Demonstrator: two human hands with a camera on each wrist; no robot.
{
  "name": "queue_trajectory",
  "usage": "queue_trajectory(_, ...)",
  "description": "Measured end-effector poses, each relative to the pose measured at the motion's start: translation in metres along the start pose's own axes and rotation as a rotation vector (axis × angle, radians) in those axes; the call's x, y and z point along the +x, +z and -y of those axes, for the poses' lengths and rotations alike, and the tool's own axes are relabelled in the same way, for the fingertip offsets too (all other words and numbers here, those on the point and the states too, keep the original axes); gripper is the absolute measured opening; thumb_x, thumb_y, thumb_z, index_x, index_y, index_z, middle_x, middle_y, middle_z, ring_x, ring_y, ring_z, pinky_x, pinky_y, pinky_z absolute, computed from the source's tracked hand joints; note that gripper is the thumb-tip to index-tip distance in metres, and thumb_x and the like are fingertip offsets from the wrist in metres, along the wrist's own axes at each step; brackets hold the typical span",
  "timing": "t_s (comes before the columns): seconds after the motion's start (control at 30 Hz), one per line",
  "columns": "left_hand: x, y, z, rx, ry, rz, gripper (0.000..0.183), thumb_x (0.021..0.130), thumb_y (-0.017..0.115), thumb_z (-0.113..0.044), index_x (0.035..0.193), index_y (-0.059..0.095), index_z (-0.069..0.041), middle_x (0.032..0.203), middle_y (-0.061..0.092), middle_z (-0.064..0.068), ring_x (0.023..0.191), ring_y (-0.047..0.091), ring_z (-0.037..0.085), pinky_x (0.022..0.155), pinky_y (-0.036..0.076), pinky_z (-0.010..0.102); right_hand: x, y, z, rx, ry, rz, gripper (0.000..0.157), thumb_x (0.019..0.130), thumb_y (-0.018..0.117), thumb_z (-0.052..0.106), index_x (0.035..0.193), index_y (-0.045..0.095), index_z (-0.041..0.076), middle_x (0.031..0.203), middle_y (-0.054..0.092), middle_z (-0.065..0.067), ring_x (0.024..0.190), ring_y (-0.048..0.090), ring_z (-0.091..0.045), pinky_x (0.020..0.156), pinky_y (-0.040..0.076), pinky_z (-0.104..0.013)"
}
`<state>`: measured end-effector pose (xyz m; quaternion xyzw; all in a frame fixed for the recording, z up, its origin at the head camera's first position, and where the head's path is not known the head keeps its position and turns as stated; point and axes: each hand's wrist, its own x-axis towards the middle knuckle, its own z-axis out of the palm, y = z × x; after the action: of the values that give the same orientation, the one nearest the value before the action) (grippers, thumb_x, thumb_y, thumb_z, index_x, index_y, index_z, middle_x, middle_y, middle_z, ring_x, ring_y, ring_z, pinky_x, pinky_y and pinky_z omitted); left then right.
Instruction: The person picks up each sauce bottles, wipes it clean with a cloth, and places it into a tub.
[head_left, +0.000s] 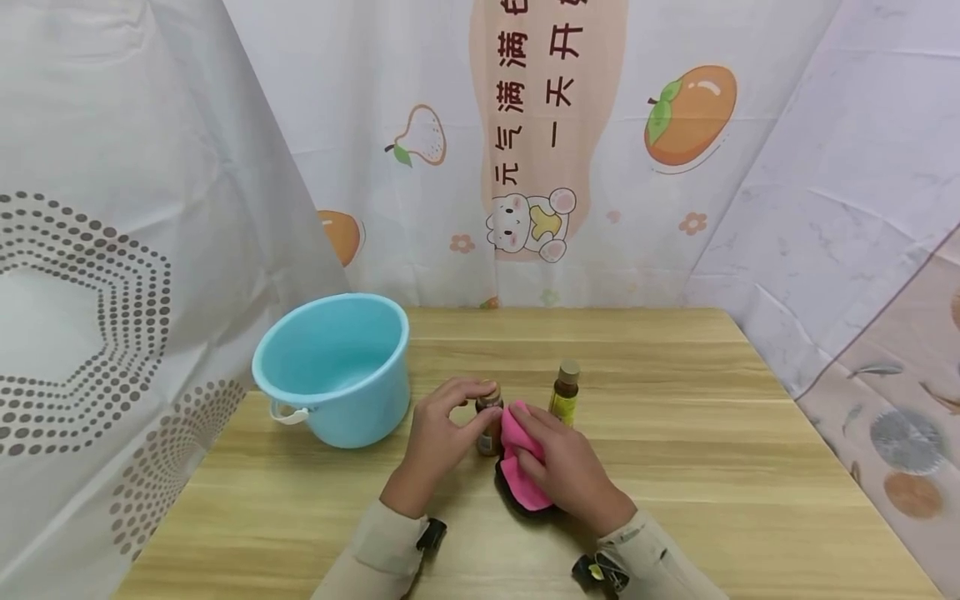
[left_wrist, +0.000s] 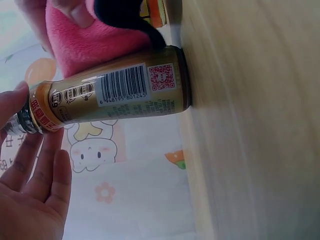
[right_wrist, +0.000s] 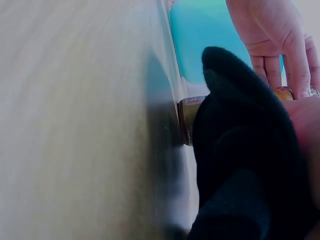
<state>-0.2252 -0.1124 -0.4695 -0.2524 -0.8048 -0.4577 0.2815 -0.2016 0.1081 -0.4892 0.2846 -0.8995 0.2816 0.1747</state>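
Bottles (head_left: pixel 488 442) number two: left hand (head_left: pixel 444 427) pinches one, right hand (head_left: pixel 567 468) grips one pink cloth (head_left: pixel 527 487); one bucket (head_left: pixel 367 412).

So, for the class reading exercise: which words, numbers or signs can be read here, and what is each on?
"6 948195 801245": barcode on the held bottle
"元气满满": back curtain, read upwards
"一天开": same curtain, read upwards; the characters above both lines are cut off.
Too small or blurred: the held bottle's red band, round badges and green print; the other bottle's yellow label.
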Motion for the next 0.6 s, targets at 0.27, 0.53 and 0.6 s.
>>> queue_trajectory(0.27,0.0009,0.0001,0.0015,-0.033,0.022,0.009,0.031,0.088,0.084,-0.021,0.119,0.078,-0.020,0.118,0.073,-0.003,0.111,0.069,0.015,0.085,0.062,0.040,0.0002,-0.0041,0.0010,0.062,-0.016,-0.049,0.063,0.093,0.078,0.022,0.152,0.055,0.016,0.148,0.060,-0.009,0.128,0.064,-0.022,0.098,0.058,-0.040)
queue_trajectory(0.53,-0.0009,-0.0035,0.0018,-0.020,0.014,-0.001,0.029,0.088,0.084,-0.022,0.117,0.079,-0.021,0.114,0.069,-0.003,0.104,0.067,0.014,0.082,0.062,0.039,0.0042,-0.0012,0.0030,0.095,-0.081,-0.147,0.064,0.092,0.079,0.018,0.151,0.054,0.013,0.149,0.058,-0.011,0.128,0.065,-0.026,0.097,0.058,-0.043)
queue_trajectory(0.6,-0.0009,-0.0037,0.0012,-0.020,0.014,0.005,0.029,0.089,0.084,-0.023,0.118,0.079,-0.021,0.115,0.069,-0.002,0.104,0.067,0.014,0.082,0.062,0.041,0.0042,-0.0008,0.0033,0.097,-0.097,-0.184,0.066,0.091,0.079,0.016,0.151,0.054,0.012,0.149,0.058,-0.012,0.129,0.064,-0.029,0.096,0.058,-0.045)
